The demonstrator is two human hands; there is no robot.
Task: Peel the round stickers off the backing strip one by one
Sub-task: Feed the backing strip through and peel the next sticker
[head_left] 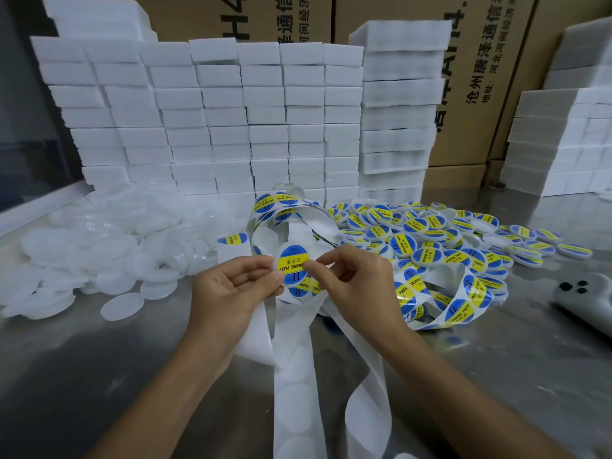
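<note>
Head view, sole frame. Left hand [235,286] and right hand [356,279] meet above the near middle of the grey metal surface [99,376], forearms entering from the bottom edge. Between them: one round blue-and-yellow sticker [293,261] printed "SOLDERING PASTE", sitting on a round white disc. Left hand pinches the disc's left rim with thumb and curled fingers; right hand pinches the sticker's right edge between thumb and forefinger, remaining fingers curled. Whether the sticker is fully pressed down cannot be told.

White paper backing strip [293,376]: hangs from under the hands toward the bottom edge, where it is cut off; bare circles mark its lower length. More of the strip, carrying stickers, loops behind the hands and coils at right [463,303]; the run between the two parts is hidden by the hands.

Heap of labelled round lids [430,233]: right of centre, behind the right hand. Heap of plain translucent white lids [109,243]: left. Stacked white foam blocks [231,120]: along the back. Brown cardboard cartons [473,77]: behind the foam, print partly cut off. Grey handheld device with dark buttons [583,299]: right edge, partly out of frame, blurred.
</note>
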